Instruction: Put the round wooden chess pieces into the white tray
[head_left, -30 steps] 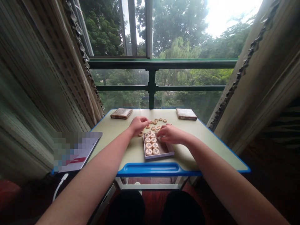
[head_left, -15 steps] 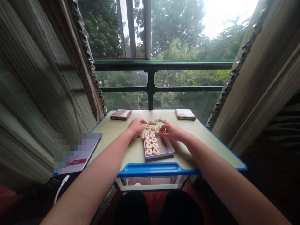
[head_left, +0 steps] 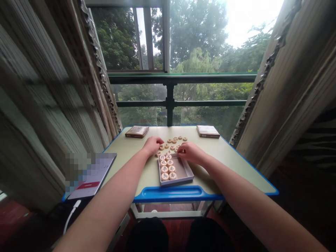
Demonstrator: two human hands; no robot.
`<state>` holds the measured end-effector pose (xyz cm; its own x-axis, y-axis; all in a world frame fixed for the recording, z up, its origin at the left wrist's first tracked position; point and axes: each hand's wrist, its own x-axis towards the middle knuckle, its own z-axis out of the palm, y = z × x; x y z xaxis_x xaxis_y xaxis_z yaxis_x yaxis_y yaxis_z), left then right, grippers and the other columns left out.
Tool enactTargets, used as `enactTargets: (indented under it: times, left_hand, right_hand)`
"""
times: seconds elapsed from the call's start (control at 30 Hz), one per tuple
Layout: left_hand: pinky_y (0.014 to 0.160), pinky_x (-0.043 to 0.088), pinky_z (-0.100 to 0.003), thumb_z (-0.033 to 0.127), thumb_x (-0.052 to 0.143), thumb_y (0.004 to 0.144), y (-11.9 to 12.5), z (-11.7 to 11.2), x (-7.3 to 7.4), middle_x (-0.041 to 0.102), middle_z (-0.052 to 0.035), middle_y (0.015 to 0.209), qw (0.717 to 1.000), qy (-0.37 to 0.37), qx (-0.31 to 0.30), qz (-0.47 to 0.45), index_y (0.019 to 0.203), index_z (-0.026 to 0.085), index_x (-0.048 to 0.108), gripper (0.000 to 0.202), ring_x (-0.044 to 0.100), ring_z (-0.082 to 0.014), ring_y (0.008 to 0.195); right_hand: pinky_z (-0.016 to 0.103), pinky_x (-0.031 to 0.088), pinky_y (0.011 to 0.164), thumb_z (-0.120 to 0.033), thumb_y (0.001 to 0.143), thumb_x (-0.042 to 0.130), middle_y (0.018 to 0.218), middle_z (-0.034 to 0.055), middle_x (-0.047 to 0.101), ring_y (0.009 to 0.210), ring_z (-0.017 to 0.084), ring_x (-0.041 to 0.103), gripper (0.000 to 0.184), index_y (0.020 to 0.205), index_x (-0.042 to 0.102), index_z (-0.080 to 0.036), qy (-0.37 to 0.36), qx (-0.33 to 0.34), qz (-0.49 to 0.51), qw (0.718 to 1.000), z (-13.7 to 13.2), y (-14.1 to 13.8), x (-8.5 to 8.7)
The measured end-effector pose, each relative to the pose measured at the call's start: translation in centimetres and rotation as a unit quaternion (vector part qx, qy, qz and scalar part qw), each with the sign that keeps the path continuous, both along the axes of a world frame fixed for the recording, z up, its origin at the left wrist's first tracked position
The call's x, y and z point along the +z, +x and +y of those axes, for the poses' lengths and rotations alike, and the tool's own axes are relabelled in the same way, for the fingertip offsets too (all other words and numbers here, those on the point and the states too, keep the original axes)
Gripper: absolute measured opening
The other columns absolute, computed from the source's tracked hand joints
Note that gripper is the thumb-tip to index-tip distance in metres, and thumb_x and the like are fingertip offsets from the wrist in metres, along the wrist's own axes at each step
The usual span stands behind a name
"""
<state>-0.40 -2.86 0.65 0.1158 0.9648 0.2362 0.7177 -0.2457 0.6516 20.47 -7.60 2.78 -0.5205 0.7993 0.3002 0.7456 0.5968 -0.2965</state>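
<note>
An open shallow cardboard box (head_left: 181,180) holds two columns of round wooden Chinese chess pieces (head_left: 164,169) on its left side; the right part shows bare bottom. My right hand (head_left: 192,152) is at the box's far wall, its fingers bent together at the rim; whether a piece is between them is hidden. Left of the loose Chinese chess pieces (head_left: 172,147), my left hand (head_left: 152,146) hovers low with curled fingers, close to one piece (head_left: 162,147). Its fingertips are too small to show what they hold, if anything.
Two flat boxes (head_left: 137,131) (head_left: 208,131) lie at the table's far corners. A device (head_left: 89,185) with a white cable (head_left: 69,217) rests at the left edge. The pale table (head_left: 223,168) has a blue rim and front pen groove (head_left: 172,191). Curtains and a window railing surround it.
The open box has shifted slightly left and toward me, with my right hand at its far rim. One piece beside my left hand now shows more plainly. The camera view has tilted a little.
</note>
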Motion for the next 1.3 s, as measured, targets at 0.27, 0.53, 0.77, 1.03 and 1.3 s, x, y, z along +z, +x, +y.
enactTargets:
  times: [0.27,0.53,0.77,1.03,1.3]
  left_hand:
    - [0.074,0.047,-0.026,0.018,0.053,0.069,0.0,0.5,-0.2,0.069,-0.0064,0.088,0.999,-0.021,-0.009,-0.043,0.088,0.015,0.067,0.024,0.062,-0.0174,0.081]
    - [0.069,0.048,-0.027,0.025,0.063,0.064,-0.2,-0.2,0.2,0.069,-0.0076,0.081,0.998,-0.056,-0.005,0.002,0.082,0.014,0.069,0.022,0.062,-0.0192,0.075]
    - [0.08,0.046,-0.028,0.017,0.057,0.068,-0.5,0.4,-0.4,0.069,-0.0068,0.087,1.0,-0.012,-0.015,-0.009,0.084,0.015,0.069,0.02,0.062,-0.0179,0.083]
    - [0.077,0.048,-0.027,0.015,0.058,0.066,-0.2,0.2,-0.5,0.069,-0.0072,0.089,0.994,-0.049,-0.026,-0.09,0.087,0.014,0.068,0.024,0.063,-0.0175,0.081]
    - [0.077,0.048,-0.029,0.019,0.064,0.06,0.2,-0.4,-0.1,0.069,-0.0083,0.089,0.981,-0.091,-0.062,-0.159,0.088,0.012,0.067,0.028,0.062,-0.0177,0.082]
  right_hand:
    - [0.02,0.038,0.057,-0.02,0.067,0.063,0.069,0.0016,0.065,0.059,0.01,0.052,0.01,0.071,0.071,-0.017,-0.024,0.02,0.013,0.999,0.2,0.2,0.0]
    - [0.021,0.04,0.059,-0.027,0.07,0.062,0.073,0.003,0.064,0.064,0.012,0.054,0.015,0.075,0.071,-0.017,-0.056,0.021,0.036,0.998,0.4,0.5,0.2]
    - [0.029,0.041,0.08,-0.023,0.075,0.055,0.096,0.0078,0.062,0.087,0.019,0.055,0.02,0.088,0.07,-0.021,-0.012,-0.063,0.039,0.997,1.4,1.7,0.2]
    - [0.027,0.043,0.08,-0.016,0.077,0.051,0.096,0.0077,0.064,0.086,0.017,0.057,0.021,0.087,0.07,-0.019,-0.003,-0.08,0.055,0.995,2.8,2.5,-0.9]
    - [0.028,0.045,0.077,-0.012,0.076,0.05,0.088,0.0058,0.068,0.08,0.017,0.06,0.023,0.086,0.07,-0.018,-0.044,-0.047,0.042,0.997,2.8,2.5,-1.1]
